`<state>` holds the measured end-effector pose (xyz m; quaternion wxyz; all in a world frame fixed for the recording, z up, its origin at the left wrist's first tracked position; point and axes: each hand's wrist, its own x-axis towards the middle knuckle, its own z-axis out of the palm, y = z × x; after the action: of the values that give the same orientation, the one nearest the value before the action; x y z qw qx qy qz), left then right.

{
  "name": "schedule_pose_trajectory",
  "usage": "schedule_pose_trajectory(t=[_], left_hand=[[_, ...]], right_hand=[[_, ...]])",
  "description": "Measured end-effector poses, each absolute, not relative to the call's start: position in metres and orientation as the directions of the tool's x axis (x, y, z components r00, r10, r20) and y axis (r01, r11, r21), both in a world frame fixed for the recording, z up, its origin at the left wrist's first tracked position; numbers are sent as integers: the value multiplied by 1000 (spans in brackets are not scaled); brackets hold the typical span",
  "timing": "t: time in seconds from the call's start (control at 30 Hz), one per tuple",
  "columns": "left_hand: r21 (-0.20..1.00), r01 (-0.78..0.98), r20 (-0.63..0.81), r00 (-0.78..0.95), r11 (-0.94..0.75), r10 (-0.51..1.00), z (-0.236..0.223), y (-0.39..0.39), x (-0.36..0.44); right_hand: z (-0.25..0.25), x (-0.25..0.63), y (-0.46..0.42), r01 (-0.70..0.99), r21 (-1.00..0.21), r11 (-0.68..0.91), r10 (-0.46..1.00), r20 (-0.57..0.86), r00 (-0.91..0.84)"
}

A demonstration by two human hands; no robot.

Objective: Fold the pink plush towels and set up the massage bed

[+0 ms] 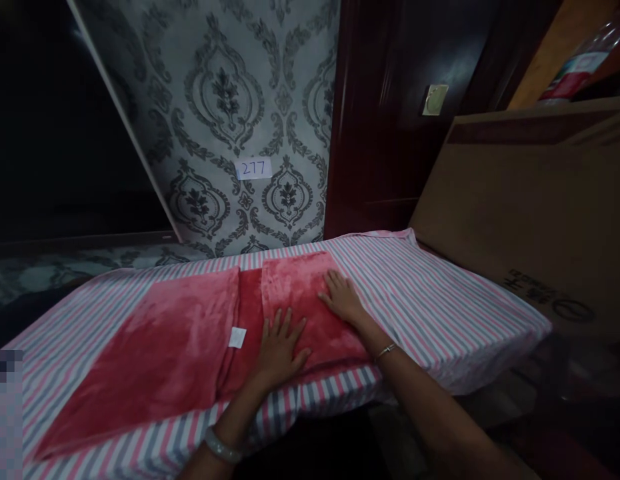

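Note:
A red plush blanket (160, 340) lies partly folded, with its left and right parts turned in and a narrow strip showing between them. A small white label (237, 337) sticks out from the edge of the left fold. My left hand (281, 350) rests flat on the right fold near its inner edge, fingers spread. Farther up, near that fold's outer right edge, my right hand (343, 297) presses down with fingers stretched out. Neither hand grips the cloth.
A striped cloth (405, 293) in pink, grey and white covers the table. To the right stands a large cardboard box (530, 200), with a plastic bottle (580, 70) above it. Behind are a patterned wall, a dark door frame and a dark screen (65, 133) at left.

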<state>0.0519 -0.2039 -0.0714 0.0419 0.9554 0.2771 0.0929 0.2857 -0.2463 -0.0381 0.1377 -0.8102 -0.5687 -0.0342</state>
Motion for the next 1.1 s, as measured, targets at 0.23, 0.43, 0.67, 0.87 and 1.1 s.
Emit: schedule_pose_trajectory(t=[0.23, 0.43, 0.67, 0.87, 1.1], left_hand=[[211, 532, 59, 830, -820, 554, -57, -208, 46], [293, 573, 186, 751, -765, 634, -9, -177, 77], [182, 799, 141, 555, -573, 820, 9, -94, 133], [149, 848, 78, 503, -509, 861, -42, -69, 131], [208, 821, 101, 522, -531, 847, -47, -68, 131]], right_hand=[[-68, 294, -238, 922, -188, -337, 930, 86, 358], [-16, 306, -201, 894, -250, -373, 899, 141, 414], [-25, 304, -154, 887, -229, -400, 884, 160, 440], [-64, 306, -152, 887, -167, -430, 888, 101, 449], [-66, 309, -152, 899, -132, -417, 892, 129, 433]])
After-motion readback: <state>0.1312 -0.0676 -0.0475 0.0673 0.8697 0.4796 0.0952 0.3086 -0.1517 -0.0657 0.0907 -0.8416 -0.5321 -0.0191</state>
